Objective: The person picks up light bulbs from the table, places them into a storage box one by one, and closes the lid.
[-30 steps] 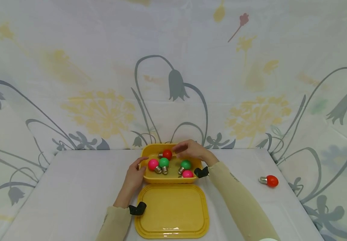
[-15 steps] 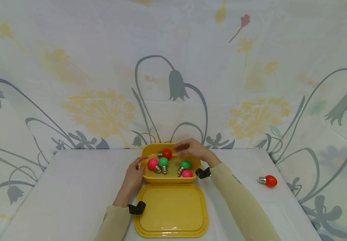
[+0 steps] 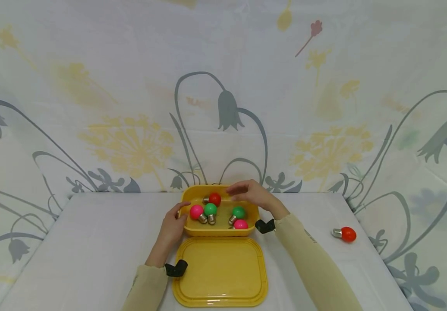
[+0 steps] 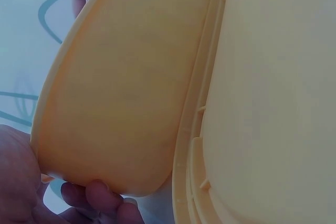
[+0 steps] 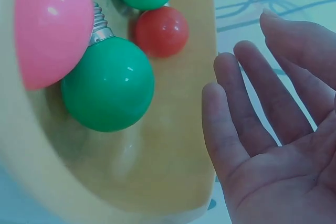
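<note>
A yellow plastic box [image 3: 225, 232] holds several coloured light bulbs with silver screw bases: a red bulb [image 3: 215, 199], a green bulb [image 3: 210, 209] and a pink bulb [image 3: 196, 211] on its left side, plus another green bulb [image 5: 109, 85] and a pink bulb [image 5: 52, 27] on its right. My left hand [image 3: 173, 222] grips the box's left end; its curled fingers [image 4: 102, 198] show against the wall in the left wrist view. Over the far right rim, my right hand [image 3: 252, 193] hovers with loosely extended fingers and an empty palm, as the right wrist view shows.
The yellow lid [image 3: 220, 272] lies flat on the white tablecloth [image 3: 103, 250], directly in front of the box. Off to the right, a single red bulb [image 3: 348, 234] lies on its side. A flower-patterned cloth [image 3: 223, 142] rises behind the table.
My right hand has shifted slightly to the right over the box's rim. The left hand keeps its hold, and the bulbs stay where they were.
</note>
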`<action>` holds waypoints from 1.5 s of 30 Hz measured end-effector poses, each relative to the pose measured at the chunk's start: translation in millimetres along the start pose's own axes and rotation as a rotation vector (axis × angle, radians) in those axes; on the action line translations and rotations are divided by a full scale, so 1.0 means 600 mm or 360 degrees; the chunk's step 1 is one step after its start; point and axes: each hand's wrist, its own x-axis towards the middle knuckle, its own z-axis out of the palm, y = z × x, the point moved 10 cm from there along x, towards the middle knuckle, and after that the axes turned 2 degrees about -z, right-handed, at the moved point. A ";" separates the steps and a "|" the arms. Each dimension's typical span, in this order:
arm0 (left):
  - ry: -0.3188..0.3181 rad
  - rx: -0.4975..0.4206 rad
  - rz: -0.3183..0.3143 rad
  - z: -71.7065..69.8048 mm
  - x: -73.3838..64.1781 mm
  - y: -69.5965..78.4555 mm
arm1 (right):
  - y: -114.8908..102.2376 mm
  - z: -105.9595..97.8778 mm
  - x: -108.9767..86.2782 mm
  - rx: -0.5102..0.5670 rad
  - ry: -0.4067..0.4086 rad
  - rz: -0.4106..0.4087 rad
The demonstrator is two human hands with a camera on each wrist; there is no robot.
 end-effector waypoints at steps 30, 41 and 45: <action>-0.0013 -0.0040 -0.0032 -0.002 0.003 -0.003 | 0.010 -0.029 -0.037 -0.0025 0.0093 0.0050; 0.0007 0.0000 -0.0032 -0.001 0.003 -0.004 | 0.021 -0.044 -0.047 0.0016 0.0140 0.0061; 0.0023 0.0016 -0.0016 -0.003 0.003 -0.003 | 0.006 -0.045 -0.056 0.0012 0.0139 0.0065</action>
